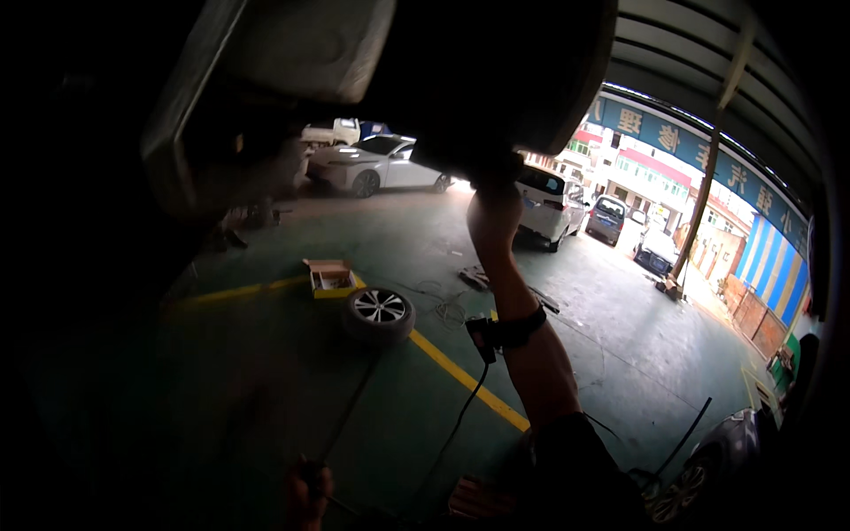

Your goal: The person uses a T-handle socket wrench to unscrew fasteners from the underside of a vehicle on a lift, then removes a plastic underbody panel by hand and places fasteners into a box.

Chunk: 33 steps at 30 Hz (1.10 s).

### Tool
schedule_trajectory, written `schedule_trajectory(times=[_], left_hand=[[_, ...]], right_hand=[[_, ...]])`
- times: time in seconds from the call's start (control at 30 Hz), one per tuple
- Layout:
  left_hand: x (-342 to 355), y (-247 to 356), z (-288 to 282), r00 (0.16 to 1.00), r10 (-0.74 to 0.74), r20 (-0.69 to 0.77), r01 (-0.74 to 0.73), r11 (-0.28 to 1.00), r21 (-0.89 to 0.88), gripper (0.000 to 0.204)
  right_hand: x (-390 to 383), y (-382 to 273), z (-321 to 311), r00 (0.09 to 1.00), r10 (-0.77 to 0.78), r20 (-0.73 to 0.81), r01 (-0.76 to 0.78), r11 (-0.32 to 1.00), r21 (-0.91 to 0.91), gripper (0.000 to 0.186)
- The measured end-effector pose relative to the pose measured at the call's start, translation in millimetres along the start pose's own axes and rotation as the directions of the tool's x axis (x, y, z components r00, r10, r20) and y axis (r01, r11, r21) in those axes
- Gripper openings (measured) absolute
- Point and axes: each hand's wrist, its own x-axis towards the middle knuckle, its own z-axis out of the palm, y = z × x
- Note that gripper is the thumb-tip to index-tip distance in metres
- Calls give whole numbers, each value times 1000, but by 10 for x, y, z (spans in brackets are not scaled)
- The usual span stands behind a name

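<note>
1. Right hand [496, 212]: raised, wrist bent up, at the underside of a large dark overhead part [540, 97]. Fingers lost in shadow; cannot tell whether the grip is apart, together or clamped.
2. Left hand [310, 496]: low in view, dim. Grip looks closed around a dark handle [310, 472]; a thin dark line runs on from it toward a loose wheel [381, 310] on the floor [416, 239]. Whether this line is part of the handle: uncertain.
3. Handling, overhead part (judged): heavy, rigid, probably metal; may be oily, hence slippery; not fragile. Best held at its lower edge, from beneath, with the palm supporting.
4. Handling, handle (judged): stiff, moderate weight; a full-fist hold suits it.
5. Wrist strap [518, 329] on the right arm carries a black device with a hanging cable [469, 403]; potential snag.
6. Writing: blue sign band [660, 133] bears large pale characters, not transcribed. No label legible on the overhead part or handle; too dark.
</note>
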Motion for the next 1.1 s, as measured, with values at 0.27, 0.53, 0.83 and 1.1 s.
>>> schedule_trajectory(times=[0.27,0.53,0.83,1.1], left_hand=[[-48,13,117,992,36,-125,-7,974,228,47],[-17,161,132,979,-1,-202,-8,999,-47,49],[-153,407,199,909,234,-345,-252,968,-8,40],[-258,394,269,863,350,-363,-351,934,65,39]], right_hand=[[13,147,-118,998,-19,59,21,999,-28,23],[-349,463,91,751,259,607,-653,425,627,24],[-5,1248,1113,874,217,434,-485,384,786,39],[81,1235,1631,776,207,595,-411,-550,727,32]])
